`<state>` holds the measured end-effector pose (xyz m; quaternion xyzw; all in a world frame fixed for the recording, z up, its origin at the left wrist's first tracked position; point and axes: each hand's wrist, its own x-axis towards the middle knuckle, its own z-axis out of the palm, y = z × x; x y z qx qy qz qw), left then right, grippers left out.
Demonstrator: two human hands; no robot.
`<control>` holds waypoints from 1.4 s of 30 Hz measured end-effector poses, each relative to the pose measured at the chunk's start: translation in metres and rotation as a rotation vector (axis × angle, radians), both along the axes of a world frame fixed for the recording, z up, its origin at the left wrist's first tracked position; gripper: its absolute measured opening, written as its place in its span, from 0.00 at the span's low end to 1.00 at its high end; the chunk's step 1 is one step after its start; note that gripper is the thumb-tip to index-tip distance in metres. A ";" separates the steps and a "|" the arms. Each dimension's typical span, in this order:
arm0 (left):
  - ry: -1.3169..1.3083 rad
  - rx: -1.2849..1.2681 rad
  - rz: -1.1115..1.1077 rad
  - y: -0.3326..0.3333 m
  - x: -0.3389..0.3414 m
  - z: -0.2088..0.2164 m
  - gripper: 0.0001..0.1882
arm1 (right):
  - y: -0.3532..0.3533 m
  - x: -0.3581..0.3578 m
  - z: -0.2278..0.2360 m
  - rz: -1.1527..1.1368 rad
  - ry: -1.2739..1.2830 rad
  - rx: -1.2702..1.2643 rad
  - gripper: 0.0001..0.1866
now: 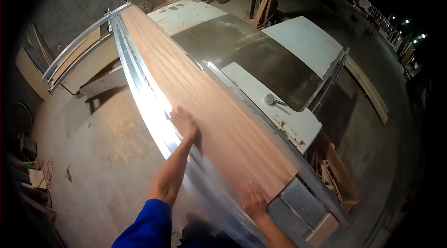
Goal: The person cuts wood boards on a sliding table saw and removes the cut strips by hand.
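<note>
A long reddish-brown wooden board [200,103] lies along the sliding carriage of a table saw [298,117], running from far left to near right. My left hand [185,124] rests at the board's left edge about midway along, fingers stretched forward beside the metal carriage rail [149,94]. Near the board's close end, my right hand [253,199] lies on the wood with its fingers stretched out, slightly blurred. Neither hand wraps round the board. A saw blade cannot be made out.
A metal crosscut frame [77,55] extends left at the far end. A round grey knob [270,99] stands on the white machine top. A small wood block [322,230] sits by the near end. Wood offcuts [333,178] fill a box at right; long strips [368,90] lie beyond.
</note>
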<state>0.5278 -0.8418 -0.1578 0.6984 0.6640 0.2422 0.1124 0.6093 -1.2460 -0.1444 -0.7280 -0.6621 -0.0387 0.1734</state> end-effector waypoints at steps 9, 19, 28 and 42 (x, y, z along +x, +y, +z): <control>-0.260 -0.030 0.375 -0.023 -0.146 -0.030 0.39 | 0.112 -0.008 -0.005 -0.034 -0.073 0.045 0.20; -0.482 -0.222 0.244 0.071 -0.155 -0.033 0.31 | 0.234 -0.032 -0.001 -0.034 -0.030 0.039 0.19; -0.504 -0.276 0.186 0.189 -0.176 -0.035 0.35 | 0.349 -0.045 -0.005 -0.016 -0.013 0.067 0.25; -0.586 -0.195 0.124 0.353 -0.204 -0.032 0.37 | 0.513 -0.072 -0.007 0.016 -0.022 0.064 0.27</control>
